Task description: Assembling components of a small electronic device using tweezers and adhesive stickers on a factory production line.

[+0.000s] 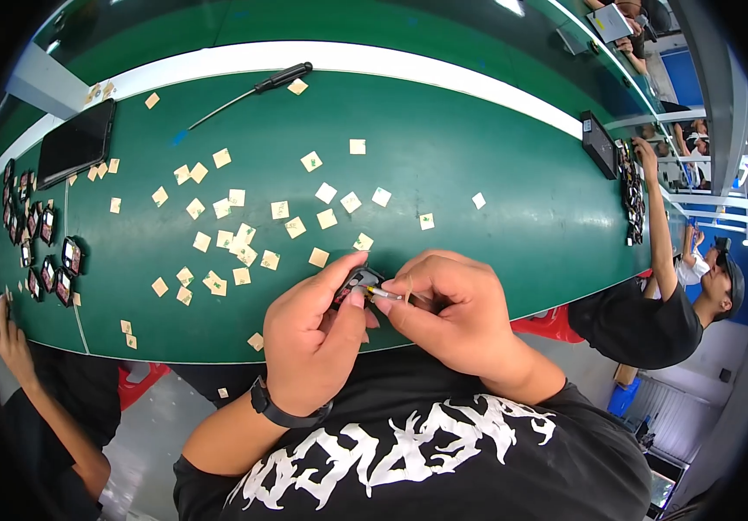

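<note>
My left hand (311,326), a dark band at its wrist, is closed round a small black casing (358,280) just above the table's near edge. Its thumb lies over the casing's open face. From the right, my right hand (459,308) pinches a thin pale piece with a yellow end (384,293), and that end meets the casing. Whether the piece is a tool or a part, I cannot tell. My fingers cover much of the casing. Beyond my hands, several small cream squares (280,210) lie scattered on the green table (443,130), some with green marks.
A black-handled screwdriver (283,80) lies at the back. On the left are a black tray (77,143) and several black casings (72,255). A black box (598,146) and more dark parts (632,191) sit far right. Co-workers' arms reach in at left (48,404) and right (662,226).
</note>
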Demonstrator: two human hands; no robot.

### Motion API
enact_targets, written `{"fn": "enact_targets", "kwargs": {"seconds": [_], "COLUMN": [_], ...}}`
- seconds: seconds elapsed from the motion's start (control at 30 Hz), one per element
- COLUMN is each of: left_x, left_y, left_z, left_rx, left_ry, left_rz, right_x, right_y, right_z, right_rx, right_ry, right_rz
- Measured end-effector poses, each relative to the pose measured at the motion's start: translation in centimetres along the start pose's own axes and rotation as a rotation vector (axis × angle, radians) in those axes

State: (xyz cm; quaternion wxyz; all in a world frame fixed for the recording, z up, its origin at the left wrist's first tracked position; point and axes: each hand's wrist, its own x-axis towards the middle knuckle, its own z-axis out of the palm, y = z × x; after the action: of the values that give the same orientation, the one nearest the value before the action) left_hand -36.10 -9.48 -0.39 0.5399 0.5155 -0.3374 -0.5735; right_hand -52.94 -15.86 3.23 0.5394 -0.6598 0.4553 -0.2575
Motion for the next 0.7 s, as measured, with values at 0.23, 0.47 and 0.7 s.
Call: {"fn": "enact_targets", "kwargs": {"seconds": [0.23,0.47,0.7], "left_x": [0.3,0.5,0.6], "left_y": [-0.2,-0.2,-0.2], "left_z": [-0.2,-0.2,0.0], "left_rx": [0.047,0.034,0.049], "left_ry": [-0.031,-0.041,-0.042], "left_rz": [-0.006,0.042,0.029], "right_x": [0.6,0.7,1.0], "right_y": [-0.6,0.0,0.8], "right_z": [-0.1,0.0,-0.6], "right_rx": [-0.107,-0.301,-0.432], "right_ry": [-0.019,0.007,0.062], "right_rz": [-0.078,-0.301,-0.437]}}
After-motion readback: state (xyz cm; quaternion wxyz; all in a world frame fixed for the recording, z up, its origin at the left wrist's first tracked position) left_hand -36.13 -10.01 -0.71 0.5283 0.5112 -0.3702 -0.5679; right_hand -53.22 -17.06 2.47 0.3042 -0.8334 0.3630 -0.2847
